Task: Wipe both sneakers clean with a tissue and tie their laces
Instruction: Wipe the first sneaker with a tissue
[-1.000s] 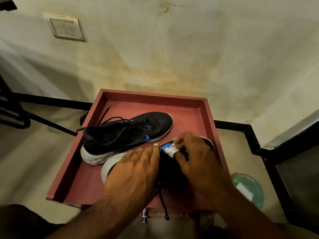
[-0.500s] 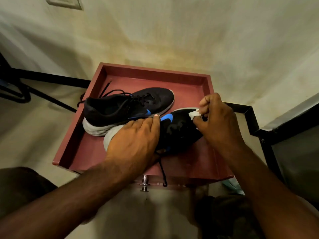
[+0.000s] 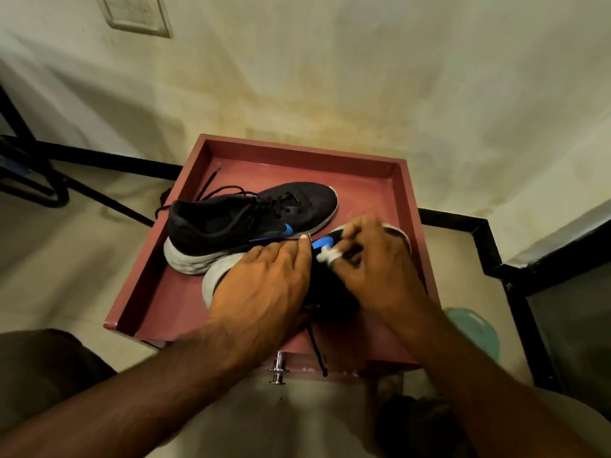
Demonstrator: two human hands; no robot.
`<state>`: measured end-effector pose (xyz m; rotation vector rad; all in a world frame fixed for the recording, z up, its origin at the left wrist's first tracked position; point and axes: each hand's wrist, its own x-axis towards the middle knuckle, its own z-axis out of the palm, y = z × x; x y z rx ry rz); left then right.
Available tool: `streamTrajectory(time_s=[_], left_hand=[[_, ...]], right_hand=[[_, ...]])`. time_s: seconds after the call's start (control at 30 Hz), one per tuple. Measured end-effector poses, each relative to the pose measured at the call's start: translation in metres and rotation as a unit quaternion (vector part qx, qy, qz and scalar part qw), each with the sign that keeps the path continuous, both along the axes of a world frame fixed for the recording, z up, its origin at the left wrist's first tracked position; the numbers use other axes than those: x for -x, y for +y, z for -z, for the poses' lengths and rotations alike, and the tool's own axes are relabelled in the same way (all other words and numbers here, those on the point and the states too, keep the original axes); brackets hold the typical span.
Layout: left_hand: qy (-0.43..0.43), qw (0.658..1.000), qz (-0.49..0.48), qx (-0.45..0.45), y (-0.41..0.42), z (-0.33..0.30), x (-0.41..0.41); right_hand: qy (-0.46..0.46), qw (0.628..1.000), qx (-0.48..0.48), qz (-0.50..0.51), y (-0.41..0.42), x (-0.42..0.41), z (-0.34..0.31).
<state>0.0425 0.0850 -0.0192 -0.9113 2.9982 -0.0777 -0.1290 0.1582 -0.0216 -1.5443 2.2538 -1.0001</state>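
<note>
Two black sneakers with blue logos and white soles lie in a red tray (image 3: 297,153). The far sneaker (image 3: 238,223) lies on its side with loose laces trailing left. The near sneaker (image 3: 330,276) is mostly covered by my hands. My left hand (image 3: 264,285) lies flat over its heel half, fingers straight, holding it down. My right hand (image 3: 373,262) pinches a small crumpled white tissue (image 3: 325,254) against the sneaker's side, just under its blue logo. One black lace (image 3: 315,348) hangs over the tray's front edge.
The tray tops a small red stand with a metal knob (image 3: 278,371) at its front. A stained wall rises behind, with a switch plate (image 3: 135,13) at upper left. A black metal frame (image 3: 489,246) runs along the right, and a green round object (image 3: 476,328) lies on the floor.
My right hand has come back from the sneaker's toe toward the middle with the tissue. The left hand stays pressed on the heel half. The view has shifted slightly.
</note>
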Motion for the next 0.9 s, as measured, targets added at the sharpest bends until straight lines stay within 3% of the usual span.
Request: streamTrajectory(time_s=[0.07, 0.17, 0.23, 0.43, 0.57, 0.67, 0.8, 0.9], left_hand=[[-0.008, 1.000, 0.001, 0.008, 0.001, 0.003, -0.002], [0.005, 1.000, 0.001, 0.002, -0.003, 0.007, -0.005], [0.009, 1.000, -0.007, -0.005, -0.004, 0.006, -0.005], [-0.009, 1.000, 0.007, -0.029, 0.000, -0.002, 0.001], [0.001, 1.000, -0.005, -0.016, -0.003, 0.008, -0.004], [0.029, 0.999, -0.012, -0.025, -0.010, 0.008, -0.005], [0.029, 0.999, -0.010, -0.039, -0.007, 0.005, -0.001], [0.047, 0.998, -0.009, -0.031, -0.008, 0.001, 0.000]], right_hand=[[-0.045, 0.999, 0.001, -0.028, -0.001, -0.005, 0.003], [0.065, 0.996, 0.001, 0.062, -0.004, 0.024, -0.003], [0.086, 0.991, -0.005, 0.104, 0.000, 0.037, -0.009], [-0.084, 0.996, -0.011, -0.042, 0.001, -0.013, -0.001], [0.069, 0.995, 0.006, 0.073, 0.002, 0.025, -0.006], [0.060, 0.989, 0.059, 0.120, 0.014, 0.053, -0.016], [0.108, 0.985, 0.085, 0.103, 0.013, 0.050, 0.003], [0.075, 0.994, 0.079, 0.023, 0.005, 0.029, 0.019]])
